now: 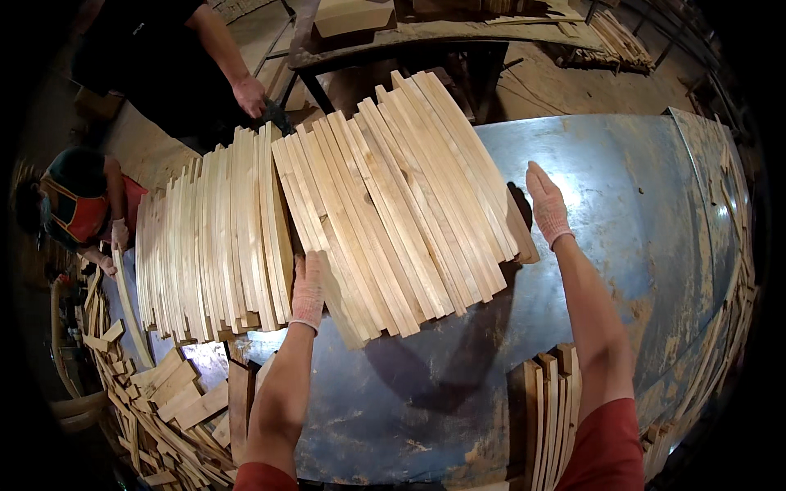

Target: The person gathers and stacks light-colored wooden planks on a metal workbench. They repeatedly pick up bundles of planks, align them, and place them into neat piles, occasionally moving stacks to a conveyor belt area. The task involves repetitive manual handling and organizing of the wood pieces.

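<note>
A wide row of pale wooden slats (393,204), set side by side with uneven ends, lies across the metal tabletop in front of me. My left hand (308,288), in a light knit glove, rests with fingers stretched out along the row's left side, near its front corner. To the right of the row, my gloved right hand (548,201) is held with straight fingers, apart from the wood. It casts a dark shadow. Neither hand grips anything. A second row of wooden slats (209,237) lies close by on the left.
The metal tabletop (589,245) extends right. Upright wooden pieces (548,409) stand by my right forearm. Offcuts (176,401) are heaped at the lower left. A person in a red apron (90,200) handles a strip at the far left; another in black (155,65) stands across the table.
</note>
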